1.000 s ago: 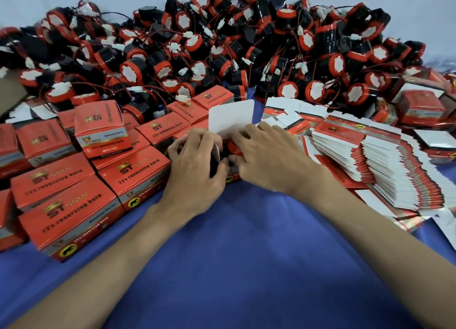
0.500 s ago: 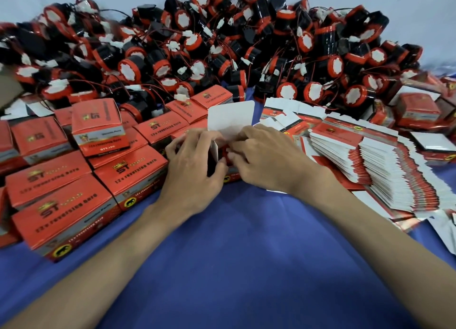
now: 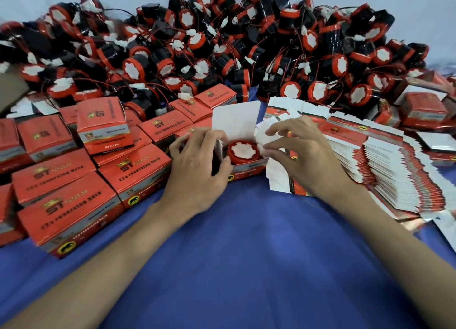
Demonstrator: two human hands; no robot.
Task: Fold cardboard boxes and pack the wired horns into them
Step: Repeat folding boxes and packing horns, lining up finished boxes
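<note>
A small red cardboard box [image 3: 249, 172] stands open on the blue cloth, its white lid flap [image 3: 235, 121] upright at the back. A red-rimmed horn [image 3: 243, 151] sits inside it, white face up. My left hand [image 3: 197, 165] grips the box's left side, thumb on the left side flap. My right hand [image 3: 301, 151] pinches the white right side flap [image 3: 262, 137] between thumb and fingers.
A big heap of black and red wired horns [image 3: 222, 44] fills the back. Several closed red boxes [image 3: 66, 192] are stacked at the left. Flat unfolded boxes [image 3: 385, 170] lie fanned out at the right. Blue cloth [image 3: 246, 267] covers the near surface.
My hands have spread apart off the top of the box, so the horn inside now shows. The right hand has shifted right onto the side flap.
</note>
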